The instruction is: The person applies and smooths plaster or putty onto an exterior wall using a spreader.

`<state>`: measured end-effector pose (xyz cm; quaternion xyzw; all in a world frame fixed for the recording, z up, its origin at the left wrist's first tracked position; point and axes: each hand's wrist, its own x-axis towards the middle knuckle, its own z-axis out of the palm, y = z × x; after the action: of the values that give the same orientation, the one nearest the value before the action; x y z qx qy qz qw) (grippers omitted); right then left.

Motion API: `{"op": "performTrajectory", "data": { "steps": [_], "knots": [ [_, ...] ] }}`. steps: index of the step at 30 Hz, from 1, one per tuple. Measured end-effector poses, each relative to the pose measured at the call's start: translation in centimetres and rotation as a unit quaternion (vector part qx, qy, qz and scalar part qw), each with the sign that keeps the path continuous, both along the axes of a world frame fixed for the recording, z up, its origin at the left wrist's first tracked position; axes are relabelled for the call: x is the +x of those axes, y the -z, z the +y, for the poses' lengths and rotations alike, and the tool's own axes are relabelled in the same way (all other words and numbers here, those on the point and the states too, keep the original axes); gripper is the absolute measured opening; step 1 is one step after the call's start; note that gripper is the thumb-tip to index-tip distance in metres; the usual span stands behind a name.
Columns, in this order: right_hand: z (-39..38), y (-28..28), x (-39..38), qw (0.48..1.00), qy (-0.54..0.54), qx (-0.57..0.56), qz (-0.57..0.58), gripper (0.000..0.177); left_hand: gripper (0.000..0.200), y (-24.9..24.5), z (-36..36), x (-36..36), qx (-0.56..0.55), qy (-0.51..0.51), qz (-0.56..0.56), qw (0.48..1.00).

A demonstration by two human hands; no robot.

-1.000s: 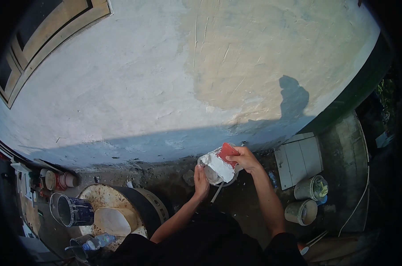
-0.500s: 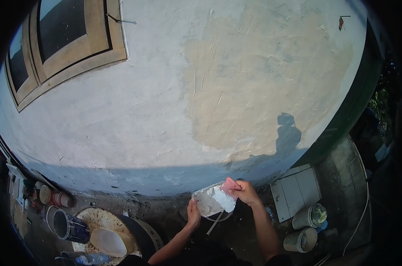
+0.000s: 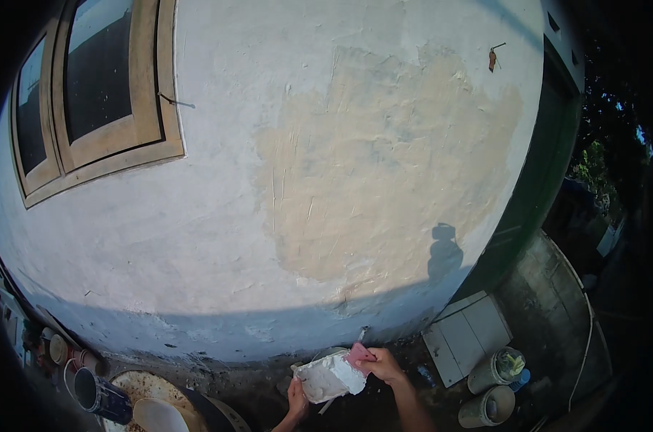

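Low in front of the wall, my left hand point(image 3: 296, 402) grips the left edge of a shallow, pale rectangular tray point(image 3: 319, 383). White putty point(image 3: 349, 373) is heaped along the tray's right side. My right hand point(image 3: 385, 366) is closed around a pink putty scraper point(image 3: 359, 354), whose blade is at the putty by the tray's upper right corner. Above the hands rises a white wall point(image 3: 189, 245) with a large beige, streaky patch point(image 3: 391, 158). Part of a pale stick point(image 3: 326, 406) shows below the tray.
A wooden-framed window point(image 3: 103, 133) is at upper left. At lower left, a dark bucket point(image 3: 102, 397) and a cream container point(image 3: 157, 416) are on a stained round drum top point(image 3: 128, 381). To the right are a white panel point(image 3: 464, 337) and two pails point(image 3: 490, 371), near a green door point(image 3: 517, 223).
My view has tilted up and turned right, so the wall and window sit lower and farther left. The tray and both hands appear lower in view; both grips are kept.
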<state>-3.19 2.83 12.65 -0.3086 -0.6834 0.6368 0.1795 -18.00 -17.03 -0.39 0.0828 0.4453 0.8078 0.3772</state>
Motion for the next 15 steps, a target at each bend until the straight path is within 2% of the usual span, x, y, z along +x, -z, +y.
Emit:
{"op": "performTrajectory", "data": {
  "steps": [2,4,8,11,15],
  "knots": [
    [-0.5,0.9,0.8,1.0,-0.002,0.007,-0.018,0.019,0.051,0.7,-0.8,1.0,-0.007,0.005,0.034,0.999],
    [-1.2,0.4,1.5,0.999,-0.005,0.039,-0.025,0.019,0.051,1.6,-1.2,1.6,-0.019,0.021,0.043,0.999],
    [-1.8,-1.3,2.1,0.996,-0.013,0.081,-0.036,0.019,0.042,-1.7,-1.2,2.8,-0.001,0.014,-0.004,1.0],
    [-0.9,-0.5,2.6,0.994,0.004,0.102,-0.04,0.018,0.043,-2.4,-0.8,2.3,0.011,0.041,-0.011,0.999],
    [-0.1,0.0,2.8,0.997,0.029,0.066,-0.004,0.019,0.045,-4.6,0.5,1.7,0.004,0.057,-0.007,0.998]
  ]
}}
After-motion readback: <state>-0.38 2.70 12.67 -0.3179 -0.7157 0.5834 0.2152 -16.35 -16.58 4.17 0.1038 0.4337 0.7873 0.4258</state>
